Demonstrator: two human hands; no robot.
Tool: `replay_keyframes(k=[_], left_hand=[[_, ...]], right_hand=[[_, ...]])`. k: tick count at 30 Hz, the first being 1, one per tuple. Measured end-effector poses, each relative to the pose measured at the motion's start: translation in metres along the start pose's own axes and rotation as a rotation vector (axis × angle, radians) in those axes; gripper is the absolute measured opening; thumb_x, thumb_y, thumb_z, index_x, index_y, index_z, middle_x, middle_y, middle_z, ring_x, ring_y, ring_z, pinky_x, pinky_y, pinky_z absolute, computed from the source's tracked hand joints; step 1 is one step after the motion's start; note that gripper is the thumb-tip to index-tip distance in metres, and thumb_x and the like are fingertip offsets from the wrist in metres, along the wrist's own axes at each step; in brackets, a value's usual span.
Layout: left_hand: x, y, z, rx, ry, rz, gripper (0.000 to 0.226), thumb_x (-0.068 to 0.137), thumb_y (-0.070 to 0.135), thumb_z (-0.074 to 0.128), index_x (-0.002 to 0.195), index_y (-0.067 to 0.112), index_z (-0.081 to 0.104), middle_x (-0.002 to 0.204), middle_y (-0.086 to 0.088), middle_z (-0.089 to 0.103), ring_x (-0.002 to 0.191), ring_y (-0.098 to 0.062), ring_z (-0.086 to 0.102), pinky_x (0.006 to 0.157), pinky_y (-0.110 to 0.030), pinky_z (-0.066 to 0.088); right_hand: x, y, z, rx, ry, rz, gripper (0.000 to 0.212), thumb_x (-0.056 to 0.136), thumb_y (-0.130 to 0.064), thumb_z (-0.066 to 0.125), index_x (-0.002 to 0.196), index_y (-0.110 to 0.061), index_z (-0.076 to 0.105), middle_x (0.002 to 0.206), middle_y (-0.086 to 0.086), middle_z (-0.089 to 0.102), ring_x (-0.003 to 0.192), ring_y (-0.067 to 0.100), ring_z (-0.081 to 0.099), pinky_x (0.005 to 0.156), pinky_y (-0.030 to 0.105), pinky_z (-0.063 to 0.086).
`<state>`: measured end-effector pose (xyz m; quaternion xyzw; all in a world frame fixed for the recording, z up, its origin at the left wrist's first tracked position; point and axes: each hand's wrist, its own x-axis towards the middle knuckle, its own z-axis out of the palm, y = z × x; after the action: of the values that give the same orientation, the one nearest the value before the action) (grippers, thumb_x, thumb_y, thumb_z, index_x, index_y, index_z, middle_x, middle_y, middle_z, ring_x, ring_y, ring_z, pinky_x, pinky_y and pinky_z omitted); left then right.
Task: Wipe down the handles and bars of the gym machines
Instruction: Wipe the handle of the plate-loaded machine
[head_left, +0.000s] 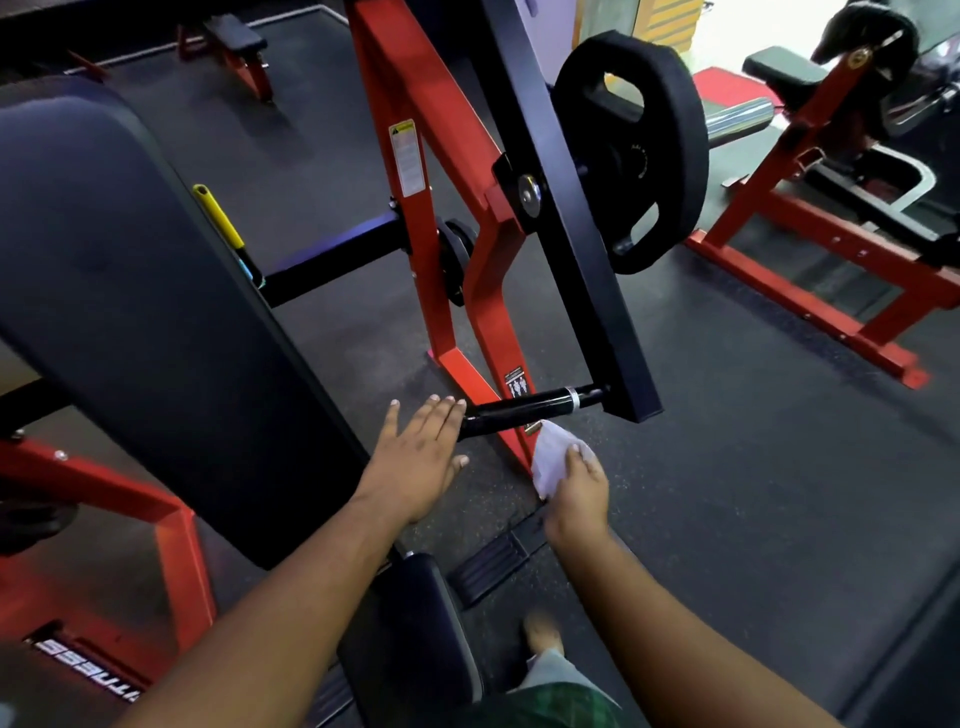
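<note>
Two bare hands reach forward over the dark rubber floor (727, 467) toward a short black handle (524, 408) that sticks out sideways from the lower end of a black lever arm (587, 249). The left hand (415, 457) is spread flat, fingers straight and close together, its fingertips at the free end of the handle; whether they actually touch it cannot be told from this angle. The right hand (576, 488) pinches a white cloth (553, 454) bunched under its fingers, just below the handle's middle, with the cloth's top corner at the handle's underside.

Room is tight on the left, where a large black back pad (130, 291) slopes down close beside the left forearm. A red frame (467, 218) stands directly behind the handle, its foot reaching the floor beside the cloth. To the right of the lever arm the floor lies open as far as a second red machine (831, 249) standing well apart.

A black weight plate (639, 150) hangs on the lever arm's far side, partly covered by it. The handle's far end is hidden behind the lever arm. A yellow lever (218, 218) peeks out from behind the pad, its lower end hidden. White lettering (88, 670) on the red base at lower left reads upside down and is cut off.
</note>
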<state>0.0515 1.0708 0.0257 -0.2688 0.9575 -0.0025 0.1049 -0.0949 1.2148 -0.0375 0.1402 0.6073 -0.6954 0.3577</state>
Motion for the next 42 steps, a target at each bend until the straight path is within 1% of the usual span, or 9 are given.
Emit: replay_keyframes(k=[3,5,10,16,21,24,28,35,42], left_hand=[[0.015,0.007,-0.006,0.028,-0.006,0.002,0.073,0.108,0.054,0.027,0.164,0.017,-0.003,0.173,-0.002,0.007,0.159,-0.019,0.002,0.126,-0.061,0.001],[0.027,0.012,-0.010,0.050,-0.012,0.003,0.074,0.107,0.056,0.028,0.164,0.017,0.002,0.172,-0.003,0.014,0.159,-0.020,0.008,0.125,-0.062,0.003],[0.045,0.020,-0.007,0.040,-0.063,-0.040,0.064,0.109,0.051,0.029,0.163,0.019,0.015,0.165,-0.003,0.030,0.157,-0.022,0.017,0.124,-0.063,0.009],[0.044,0.022,0.000,-0.022,-0.039,-0.087,0.060,0.110,0.047,0.030,0.162,0.021,0.016,0.166,0.002,0.027,0.158,-0.021,0.010,0.126,-0.059,0.009],[0.046,0.024,-0.003,-0.056,-0.045,-0.086,0.058,0.110,0.046,0.030,0.162,0.021,0.019,0.166,0.002,0.026,0.159,-0.020,0.006,0.126,-0.059,0.007],[0.045,0.026,-0.004,-0.067,-0.041,-0.086,0.057,0.110,0.045,0.031,0.161,0.020,0.021,0.165,0.002,0.027,0.159,-0.021,0.006,0.126,-0.059,0.008],[0.044,0.027,-0.004,-0.093,-0.033,-0.097,0.056,0.110,0.044,0.033,0.160,0.021,0.022,0.164,0.002,0.029,0.158,-0.021,0.007,0.126,-0.059,0.008],[0.045,0.025,-0.004,-0.105,-0.030,-0.094,0.056,0.110,0.044,0.032,0.160,0.020,0.023,0.163,0.002,0.030,0.158,-0.021,0.008,0.126,-0.059,0.008],[0.046,0.026,-0.004,-0.116,-0.050,-0.105,0.055,0.109,0.044,0.034,0.158,0.022,0.024,0.162,0.003,0.031,0.158,-0.021,0.009,0.126,-0.060,0.007]], right_hand=[[0.011,-0.009,0.007,0.159,-0.090,0.199,0.035,0.105,-0.030,0.050,0.126,-0.003,0.059,0.138,0.022,0.060,0.118,0.036,0.065,0.102,0.047,0.053],[0.015,-0.021,0.024,0.338,-0.156,0.263,0.034,0.107,-0.038,0.048,0.112,-0.005,0.058,0.128,0.017,0.063,0.109,0.032,0.065,0.106,0.047,0.049],[0.041,-0.032,0.061,0.570,-0.207,0.295,0.052,0.100,-0.053,0.052,0.114,-0.004,0.063,0.108,0.016,0.070,0.101,0.029,0.068,0.108,0.048,0.048],[0.049,-0.025,0.063,0.514,-0.226,0.287,0.072,0.094,-0.067,0.051,0.135,-0.008,0.059,0.118,0.010,0.072,0.109,0.024,0.069,0.112,0.044,0.045],[0.040,-0.012,0.043,0.488,-0.194,0.324,0.080,0.085,-0.075,0.055,0.133,-0.011,0.058,0.122,0.014,0.071,0.104,0.030,0.072,0.088,0.043,0.059],[0.050,-0.015,0.052,0.530,-0.232,0.354,0.090,0.080,-0.080,0.055,0.136,-0.010,0.058,0.122,0.018,0.070,0.108,0.034,0.070,0.094,0.049,0.056],[0.057,-0.029,0.071,0.577,-0.173,0.314,0.080,0.089,-0.079,0.044,0.112,-0.005,0.067,0.100,0.014,0.075,0.093,0.030,0.073,0.097,0.048,0.055],[0.047,-0.013,0.053,0.605,-0.284,0.310,0.073,0.090,-0.066,0.052,0.129,-0.005,0.061,0.125,0.020,0.069,0.121,0.032,0.065,0.115,0.048,0.041],[0.057,-0.018,0.068,0.432,-0.219,0.209,0.051,0.093,-0.057,0.061,0.101,-0.007,0.066,0.097,0.011,0.077,0.091,0.025,0.075,0.105,0.048,0.050]])
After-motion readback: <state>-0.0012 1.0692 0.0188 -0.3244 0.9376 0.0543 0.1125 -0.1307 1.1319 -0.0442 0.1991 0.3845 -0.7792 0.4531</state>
